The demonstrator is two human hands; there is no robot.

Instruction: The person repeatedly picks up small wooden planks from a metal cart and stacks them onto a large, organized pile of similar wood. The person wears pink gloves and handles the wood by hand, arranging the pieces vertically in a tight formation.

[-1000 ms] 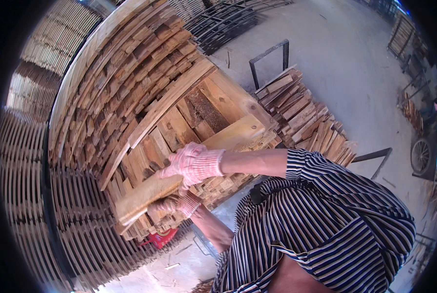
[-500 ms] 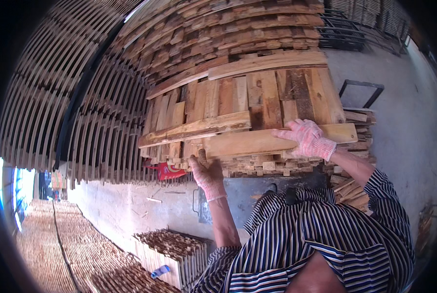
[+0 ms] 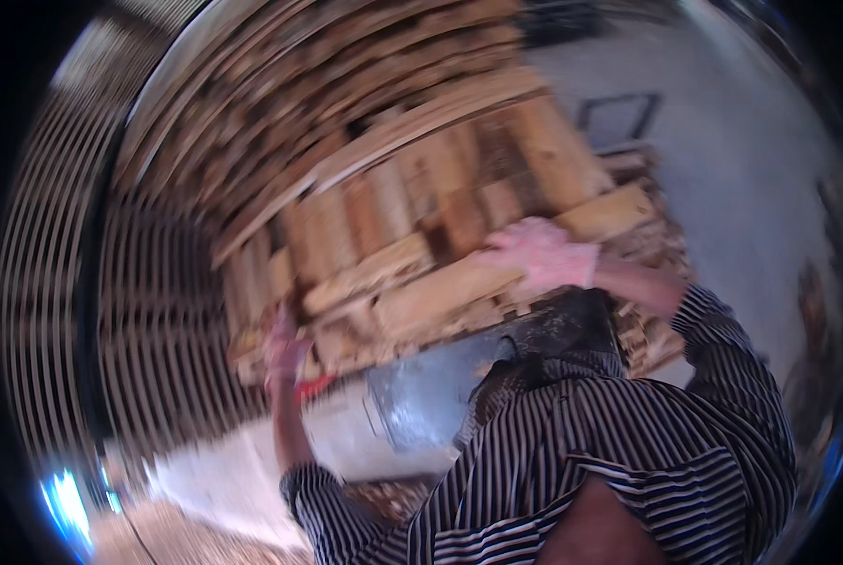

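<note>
My right hand (image 3: 542,258), in a pink-and-white glove, lies across a pale wooden board (image 3: 440,299) at the near edge of a stack, its fingers stretched out to the left. Farther left, my gloved left hand (image 3: 286,350) is at the stack's near left corner. Motion smears its fingers, so its grip is unclear. Between the hands, a shorter wooden strip (image 3: 370,273) with a rough edge lies just behind the board. Beneath them is a layer of planks (image 3: 393,200) set side by side, pointing away from me.
Behind the planks rise tiers of stacked wood (image 3: 346,85). Tall racks of slats (image 3: 162,311) stand on the left. A dark metal plate (image 3: 421,400) is below the stack's near side, with a black frame (image 3: 619,121) on the floor at right.
My left hand has moved left from beside the board to the stack's left corner. My right hand stays on the board. The whole view has tilted and blurred.
</note>
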